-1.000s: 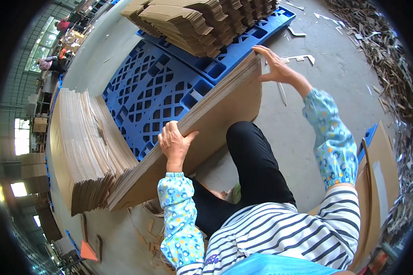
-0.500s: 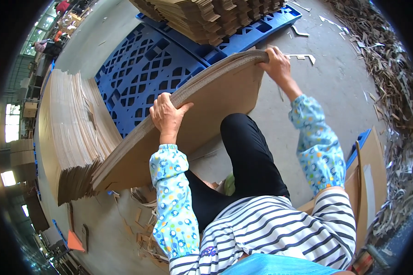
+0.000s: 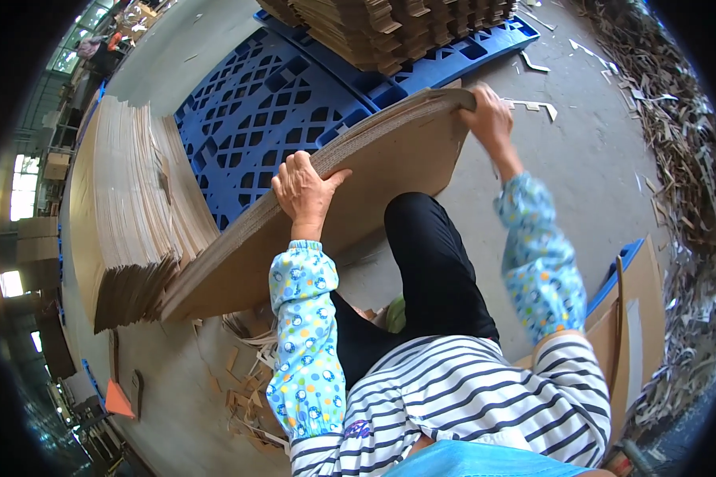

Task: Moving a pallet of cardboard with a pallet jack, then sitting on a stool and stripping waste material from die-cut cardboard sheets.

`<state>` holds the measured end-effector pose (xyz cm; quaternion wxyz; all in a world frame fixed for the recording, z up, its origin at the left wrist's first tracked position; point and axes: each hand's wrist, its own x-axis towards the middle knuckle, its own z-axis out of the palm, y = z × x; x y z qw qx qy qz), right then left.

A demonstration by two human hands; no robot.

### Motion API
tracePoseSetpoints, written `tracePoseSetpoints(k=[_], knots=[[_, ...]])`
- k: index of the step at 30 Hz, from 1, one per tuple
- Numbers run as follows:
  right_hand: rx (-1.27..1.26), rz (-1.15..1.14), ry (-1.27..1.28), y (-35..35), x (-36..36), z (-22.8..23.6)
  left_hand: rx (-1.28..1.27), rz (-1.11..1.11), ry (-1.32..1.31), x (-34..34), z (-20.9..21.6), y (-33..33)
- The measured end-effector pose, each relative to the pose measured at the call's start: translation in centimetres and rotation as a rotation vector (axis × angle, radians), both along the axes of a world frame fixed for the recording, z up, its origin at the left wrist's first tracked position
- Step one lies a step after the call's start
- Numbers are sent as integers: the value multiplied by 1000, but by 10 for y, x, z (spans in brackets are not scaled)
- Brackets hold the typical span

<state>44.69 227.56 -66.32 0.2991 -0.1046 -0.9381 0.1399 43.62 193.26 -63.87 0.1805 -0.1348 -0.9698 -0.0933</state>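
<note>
In front of my knees a thick stack of brown cardboard sheets (image 3: pixel 390 159) stands on edge, leaning at a slant and running from lower left to upper right. My left hand (image 3: pixel 304 189) grips its top edge near the middle, thumb on the near face and fingers over the far side. My right hand (image 3: pixel 489 119) is closed around the upper right corner of the same stack. Left of it, a larger row of upright cardboard sheets (image 3: pixel 123 215) touches the stack's lower left end. The fingertips of both hands are hidden behind the sheets.
A blue plastic pallet (image 3: pixel 254 103) lies just beyond the stack. Behind it, piled die-cut cardboard (image 3: pixel 358 36) rests on another blue pallet (image 3: pixel 473 52). Cardboard scraps (image 3: pixel 250 397) litter the floor, with a heap of shredded waste (image 3: pixel 676 119) along the right. A cardboard panel (image 3: pixel 644 318) stands at right.
The held cardboard stack and both hands appear slightly further right in view, as does the background. My grip looks the same, and my right forearm has drawn inward a little.
</note>
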Motion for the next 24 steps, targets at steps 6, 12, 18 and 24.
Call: tracePoseSetpoints(k=[6, 12, 18, 24], knots=[[-109, -164, 81, -47, 43, -16, -30, 3, 39, -5, 1, -10], [-207, 73, -219, -104, 127, -70, -55, -4, 49, -7, 0, -5], [-344, 266, -90, -116, 54, 10, -53, -19, 24, -1, 3, -4], [-528, 723, -315, -125, 86, 18, -31, -11, -21, 8, 8, -6]])
